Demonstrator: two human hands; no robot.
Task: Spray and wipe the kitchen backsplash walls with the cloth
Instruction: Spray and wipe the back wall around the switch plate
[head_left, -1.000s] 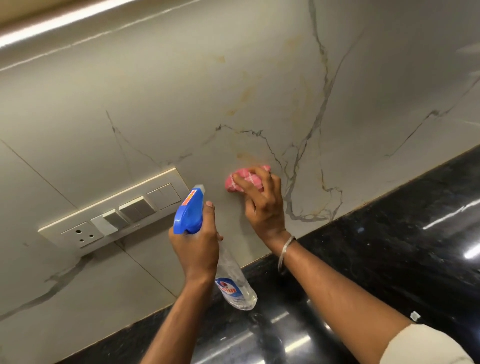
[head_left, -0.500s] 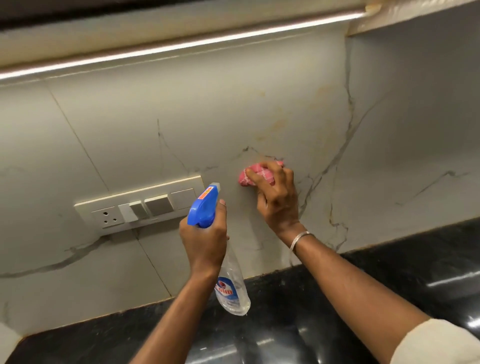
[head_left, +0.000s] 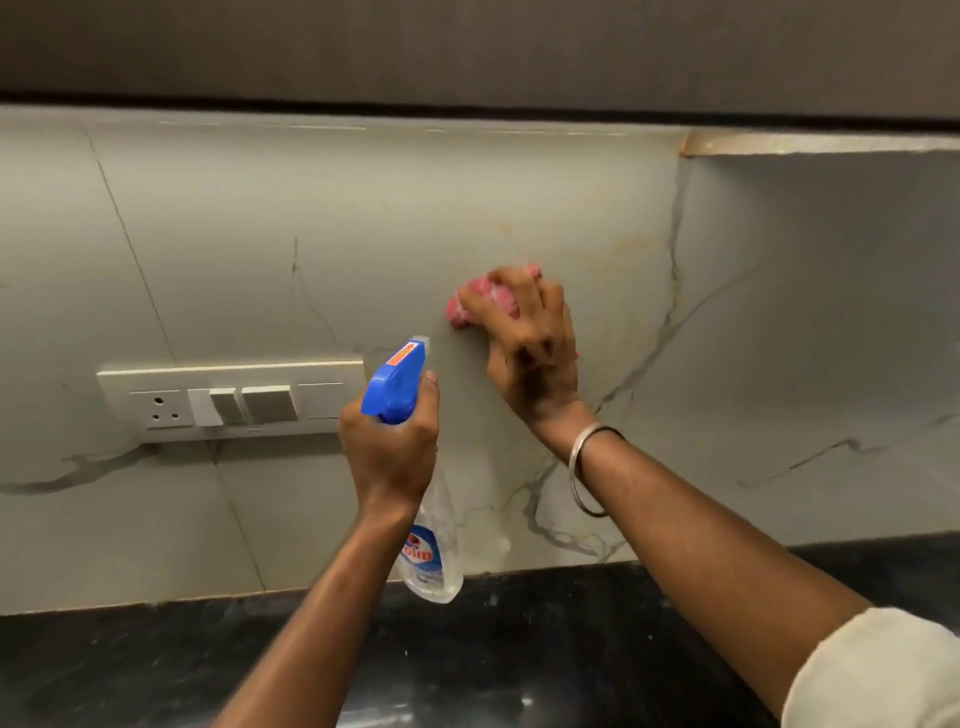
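The grey marble-veined backsplash wall (head_left: 467, 218) fills the middle of the view. My right hand (head_left: 535, 358) presses a bunched pink cloth (head_left: 467, 306) flat against it, fingers spread over the cloth and slightly blurred. A silver bangle sits on that wrist. My left hand (head_left: 389, 452) grips a clear spray bottle (head_left: 431, 551) by the neck. Its blue trigger head (head_left: 395, 384) points up at the wall, just left of and below the cloth.
A cream switch plate with a socket (head_left: 228, 400) sits on the wall left of the bottle. A glossy black countertop (head_left: 519, 649) runs along the bottom. A dark upper cabinet (head_left: 467, 47) overhangs above. The side wall (head_left: 831, 338) meets the backsplash at a corner on the right.
My right hand has slid the cloth up the wall. My view has risen and levelled, so the dark cabinet underside now shows. The left hand keeps the bottle in place.
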